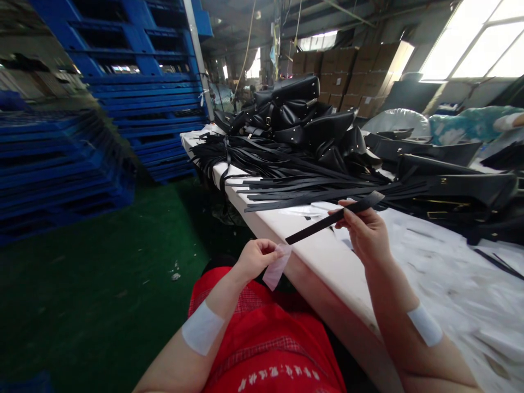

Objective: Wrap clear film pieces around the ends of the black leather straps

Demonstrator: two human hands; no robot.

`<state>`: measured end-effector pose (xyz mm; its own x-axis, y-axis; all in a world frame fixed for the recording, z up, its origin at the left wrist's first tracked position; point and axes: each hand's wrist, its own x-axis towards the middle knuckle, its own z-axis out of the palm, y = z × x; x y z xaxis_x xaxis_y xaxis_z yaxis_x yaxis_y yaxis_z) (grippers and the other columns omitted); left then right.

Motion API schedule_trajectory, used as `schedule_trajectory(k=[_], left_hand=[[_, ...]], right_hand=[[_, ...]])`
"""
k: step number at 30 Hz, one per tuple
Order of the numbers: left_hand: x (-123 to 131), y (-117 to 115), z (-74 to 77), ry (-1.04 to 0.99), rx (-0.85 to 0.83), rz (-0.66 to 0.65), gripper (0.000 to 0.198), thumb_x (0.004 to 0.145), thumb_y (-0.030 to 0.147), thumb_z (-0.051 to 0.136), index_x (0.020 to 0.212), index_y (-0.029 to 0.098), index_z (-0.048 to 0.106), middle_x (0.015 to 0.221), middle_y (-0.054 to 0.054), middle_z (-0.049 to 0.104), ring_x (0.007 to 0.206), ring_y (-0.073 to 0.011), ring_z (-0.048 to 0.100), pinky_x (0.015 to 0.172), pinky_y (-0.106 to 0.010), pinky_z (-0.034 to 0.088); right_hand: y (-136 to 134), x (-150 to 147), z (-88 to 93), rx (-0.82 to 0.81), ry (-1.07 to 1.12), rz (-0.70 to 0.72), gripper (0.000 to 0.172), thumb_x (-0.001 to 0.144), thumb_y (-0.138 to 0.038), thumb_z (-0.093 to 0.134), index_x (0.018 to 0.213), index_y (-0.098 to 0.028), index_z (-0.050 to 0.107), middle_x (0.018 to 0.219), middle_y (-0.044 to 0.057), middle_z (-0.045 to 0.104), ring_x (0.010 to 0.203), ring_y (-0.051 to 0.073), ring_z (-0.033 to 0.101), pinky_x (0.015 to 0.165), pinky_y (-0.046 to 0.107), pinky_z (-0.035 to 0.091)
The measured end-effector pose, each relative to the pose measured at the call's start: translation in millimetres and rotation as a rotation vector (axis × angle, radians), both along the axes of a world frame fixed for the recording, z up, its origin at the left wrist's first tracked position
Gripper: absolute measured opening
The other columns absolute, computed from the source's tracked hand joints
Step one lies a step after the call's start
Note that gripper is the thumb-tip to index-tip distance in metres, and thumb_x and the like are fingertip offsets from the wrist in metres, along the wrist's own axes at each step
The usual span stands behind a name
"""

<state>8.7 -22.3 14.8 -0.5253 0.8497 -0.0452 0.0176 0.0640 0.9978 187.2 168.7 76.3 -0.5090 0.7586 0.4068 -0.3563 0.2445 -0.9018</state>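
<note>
My right hand [365,232] pinches a short black strap [317,228] near its far end, over the white table [270,218]. The strap slants down to the left, its near end close to my left fingers. Between the thumb and fingers of my left hand [258,257] hangs a thin, pale translucent strip [277,271], just off the table's edge. Beyond my hands, a bundle of long black straps [286,164] lies along the table. Behind it is a heap of black leather bags [295,109] with metal studs.
More black bags [450,174] lie on the right, by crumpled white sheeting [450,278]. Blue pallets [143,103] are stacked on the left above a green floor [155,284]. Cardboard boxes [339,71] stand at the back. At the far right edge, another person's arm [508,122] shows.
</note>
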Motion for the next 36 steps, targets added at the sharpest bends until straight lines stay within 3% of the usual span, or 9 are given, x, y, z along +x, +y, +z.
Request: schedule_trajectory(k=[7,12,16,19,26,30,33,36], left_hand=[[-1,-1,-0.3,-0.032,0.005,-0.013,0.027,0.064,0.038,0.082,0.072,0.013,0.074,0.067,-0.004,0.072,0.059,-0.0131,0.061,0.06,-0.023,0.047],[0,0,-3.2,-0.039,-0.005,-0.007,0.03,0.066,0.041,0.082,0.077,0.014,0.077,0.073,-0.006,0.075,0.063,-0.0141,0.063,0.061,-0.023,0.047],[4,3,-8.5,-0.166,0.002,0.007,0.033,0.064,0.042,0.083,0.077,0.013,0.076,0.069,-0.005,0.073,0.059,-0.0134,0.062,0.058,-0.023,0.047],[3,4,-10.7,-0.145,0.033,0.029,0.032,0.067,0.043,0.081,0.077,0.013,0.074,0.07,-0.004,0.072,0.06,-0.0125,0.061,0.06,-0.022,0.047],[3,3,-9.7,-0.024,0.01,0.051,0.036,0.081,0.052,0.065,0.08,0.017,0.065,0.061,0.001,0.064,0.051,-0.011,0.054,0.051,-0.02,0.041],[3,2,-12.7,0.284,-0.046,0.087,0.032,0.089,0.048,0.052,0.076,0.02,0.061,0.055,0.002,0.058,0.05,-0.0132,0.053,0.05,-0.022,0.039],[0,0,-17.1,0.528,-0.046,0.059,0.028,0.091,0.04,0.051,0.073,0.021,0.062,0.066,-0.001,0.064,0.064,-0.0167,0.061,0.062,-0.025,0.043],[0,-1,-21.5,0.489,-0.095,0.012,0.029,0.092,0.042,0.048,0.076,0.021,0.061,0.055,0.002,0.06,0.052,-0.0161,0.058,0.055,-0.025,0.042]], right_hand=[[-1,-3,-2.8,-0.048,-0.049,0.083,0.026,0.081,-0.035,0.073,0.103,-0.02,0.07,0.086,0.007,0.076,0.071,0.018,0.068,0.06,0.029,0.052],[-3,-13,-16.7,-0.051,-0.175,0.185,0.03,0.08,-0.039,0.072,0.103,-0.019,0.071,0.092,0.009,0.076,0.079,0.021,0.07,0.062,0.031,0.053],[-20,-34,-40.3,-0.064,-0.278,0.321,0.029,0.077,-0.042,0.074,0.098,-0.021,0.075,0.093,0.007,0.077,0.086,0.023,0.071,0.075,0.035,0.054],[-31,-45,-55.7,-0.063,-0.314,0.408,0.028,0.074,-0.043,0.076,0.094,-0.023,0.077,0.095,0.005,0.077,0.091,0.024,0.07,0.089,0.04,0.053],[-27,-43,-60.1,-0.202,-0.316,0.472,0.032,0.07,-0.035,0.081,0.099,-0.024,0.077,0.098,0.004,0.075,0.096,0.022,0.067,0.097,0.039,0.048],[-11,-39,-53.0,-0.419,-0.202,0.425,0.038,0.071,-0.036,0.08,0.104,-0.021,0.073,0.097,0.006,0.075,0.091,0.021,0.068,0.084,0.034,0.052],[16,-31,-45.0,-0.552,-0.048,0.234,0.032,0.079,-0.047,0.069,0.096,-0.021,0.073,0.088,0.006,0.075,0.088,0.021,0.069,0.084,0.035,0.054],[45,-19,-38.3,-0.523,0.002,0.049,0.031,0.081,-0.051,0.065,0.092,-0.022,0.072,0.085,0.005,0.075,0.087,0.022,0.069,0.088,0.038,0.053]])
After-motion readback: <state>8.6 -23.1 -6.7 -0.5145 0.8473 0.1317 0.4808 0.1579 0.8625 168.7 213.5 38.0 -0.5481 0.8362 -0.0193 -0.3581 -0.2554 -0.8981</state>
